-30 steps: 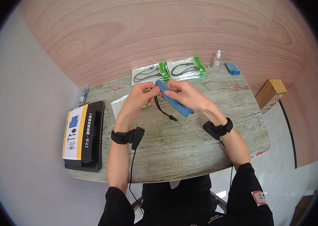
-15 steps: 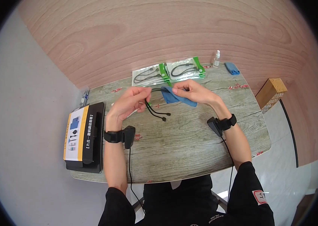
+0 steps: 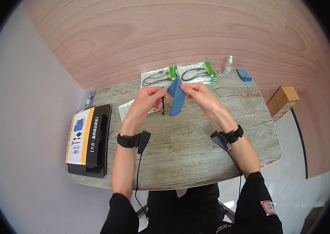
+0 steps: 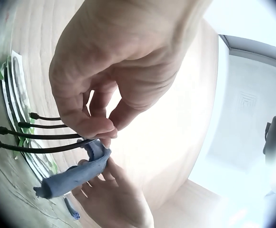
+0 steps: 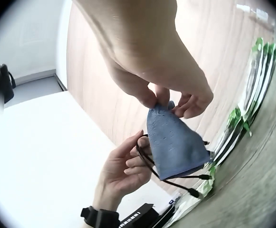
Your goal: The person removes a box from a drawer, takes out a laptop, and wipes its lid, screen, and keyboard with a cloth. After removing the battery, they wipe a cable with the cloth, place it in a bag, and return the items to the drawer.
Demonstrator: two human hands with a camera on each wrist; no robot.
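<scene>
Above the far middle of the table (image 3: 188, 152) my two hands meet. My left hand (image 3: 158, 93) pinches a bundle of thin black cords (image 3: 162, 108) between thumb and fingers; in the left wrist view the cords (image 4: 38, 137) run out to the left with their small tips free. My right hand (image 3: 184, 89) pinches the top edge of a blue cloth (image 3: 175, 99), which hangs down beside the cords. In the right wrist view the cloth (image 5: 176, 147) drapes in front of the cords (image 5: 180, 183), and the left hand (image 5: 123, 171) sits behind it.
Two clear packs with green headers (image 3: 161, 78) (image 3: 196, 74) lie at the table's far edge, each with a black cord inside. A small white bottle (image 3: 229, 63) and a folded blue cloth (image 3: 244, 74) sit far right. A black and yellow box (image 3: 87, 140) lies at the left, a wooden box (image 3: 282, 99) off the right.
The hands have drawn close together again and risen a little. The blue cloth, held slantwise before, now hangs straight down from the right hand. Less of the cords shows below the left hand.
</scene>
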